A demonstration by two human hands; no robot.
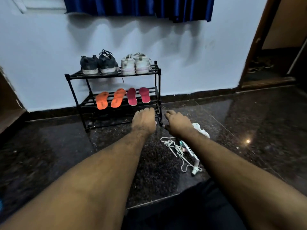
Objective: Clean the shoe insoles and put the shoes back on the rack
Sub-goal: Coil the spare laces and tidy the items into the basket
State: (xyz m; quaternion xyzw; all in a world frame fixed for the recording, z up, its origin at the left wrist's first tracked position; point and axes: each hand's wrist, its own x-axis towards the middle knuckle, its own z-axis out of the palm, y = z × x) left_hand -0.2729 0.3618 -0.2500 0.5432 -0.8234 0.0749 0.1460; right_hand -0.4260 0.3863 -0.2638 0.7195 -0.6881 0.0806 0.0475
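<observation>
Head view looks down on a dark speckled polished stone floor (49, 155) that meets a pale blue wall (191, 55), with a dark blue curtain (137, 6) hanging at the top edge. Against the wall stands a black metal shoe rack with slatted shelves (158, 83). On its top shelf a pair of dark grey lace-up sneakers (98, 63) sits at the left end and a pair of white sneakers (135, 64) at the right end, heels to the front. On the middle shelf lie two orange insoles (110, 99) on the left and two pink insoles (138, 96) on the right, side by side. Two bare forearms reach forward from the bottom edge. The left hand (144, 119) is in front of the lower right part of the rack, palm down, fingers straight and close together, holding nothing. The right hand (177, 122) is just beside the right front leg of the rack, palm down, fingers relaxed and a little spread, holding nothing. On the floor under the right forearm lie a white cloth (201, 130), loose white shoelaces (176, 149) and a white plastic brush (192, 155).
</observation>
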